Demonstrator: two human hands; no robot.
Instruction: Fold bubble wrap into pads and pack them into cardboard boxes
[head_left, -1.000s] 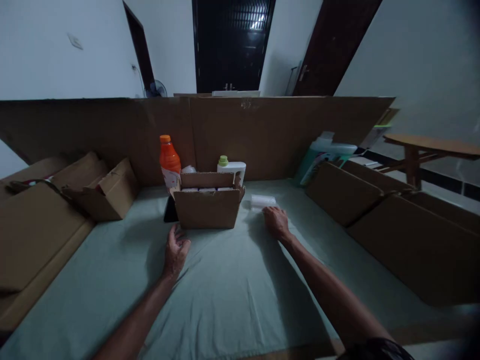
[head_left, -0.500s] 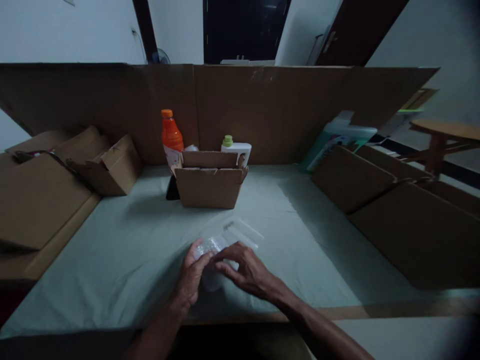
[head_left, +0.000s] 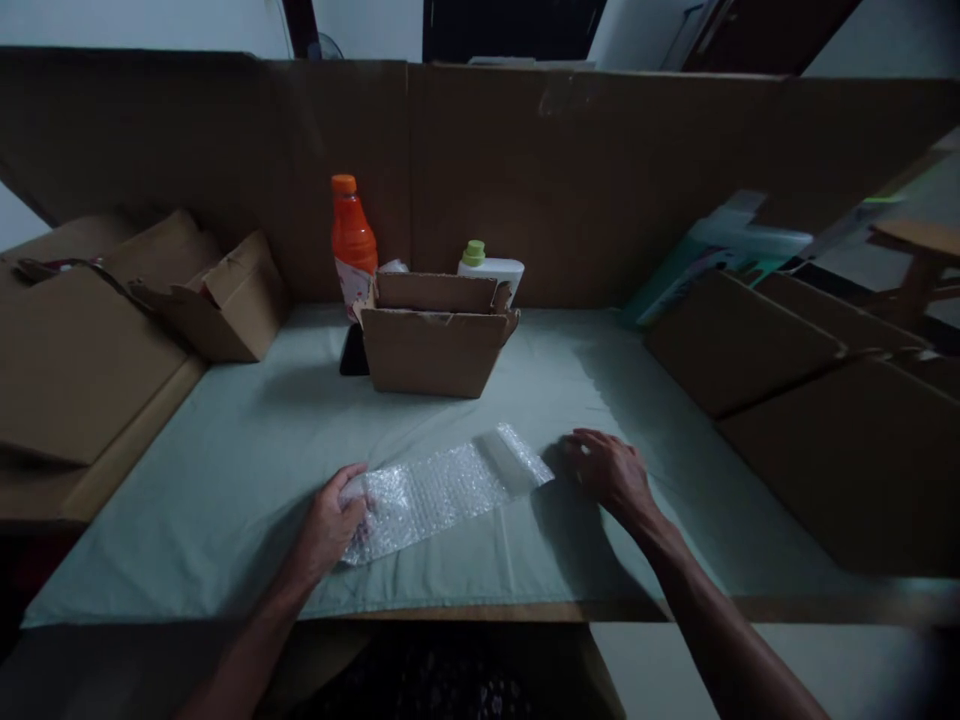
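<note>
A flat, clear piece of bubble wrap [head_left: 442, 492], perhaps a pouch, stretches slantwise across the front of the green cloth. Its left end is pinched in my left hand [head_left: 328, 525], with the thumb on top and fingers partly visible through the plastic. My right hand [head_left: 611, 475] hovers just right of the wrap's far end, apart from it. Those fingers are curled together, and a small pale spot shows at them; whether it is a nail or a held scrap I cannot tell.
Behind the wrap stands a small open cardboard box [head_left: 435, 352]. An orange bottle [head_left: 352, 235], a white bottle with a green cap [head_left: 491, 268] and a dark object [head_left: 354, 352] are around it. Cardboard boxes line the left [head_left: 240, 300] and right [head_left: 750, 340], beside a teal jug [head_left: 679, 265].
My right hand has left the bubble wrap and moved right. The wrap, bunched between both hands before, now lies spread out, held by my left hand, which has shifted left. The view has tilted down.
</note>
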